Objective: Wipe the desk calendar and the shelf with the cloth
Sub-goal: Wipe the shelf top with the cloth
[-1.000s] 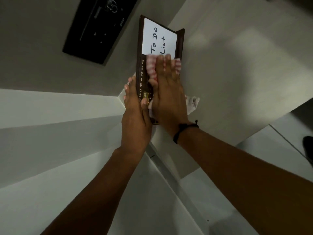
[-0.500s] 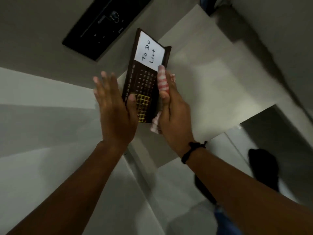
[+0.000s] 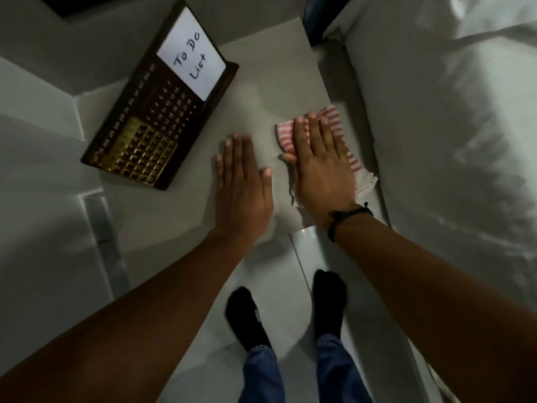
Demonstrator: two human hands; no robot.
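Nearest the camera, two feet in black socks (image 3: pixel 329 303) are seen on the pale floor (image 3: pixel 290 286), with two blue trouser legs (image 3: pixel 263 376) below them. Two bare forearms are stretched forward from the lower corners of the view. One shelf (image 3: pixel 261 82), a flat grey surface, is reached by both hands. The left hand (image 3: pixel 242 181) is laid palm down and flat on the bare shelf, fingers extended and close together, nothing being gripped. Just beside it, with a narrow gap between the two thumbs, the right hand (image 3: pixel 321 167) is spread flat on top of one cloth (image 3: pixel 359 167), which is pressed against the shelf rather than clutched. The cloth is red-and-white striped and is seen past the fingertips and along the outer side of the hand, near the shelf's right edge. One dark wristband (image 3: pixel 347 219) is worn on the right wrist. Farther off, at the shelf's left side and apart from both hands, one desk calendar (image 3: pixel 157 117) is seen, dark brown, with gold-coloured squares at its near end, rows of dates in the middle and one white card (image 3: pixel 191 69) marked "To Do List" at its far end. Whether it lies flat or leans cannot be told. To the right of the shelf, white bedding (image 3: pixel 450 126) is seen.
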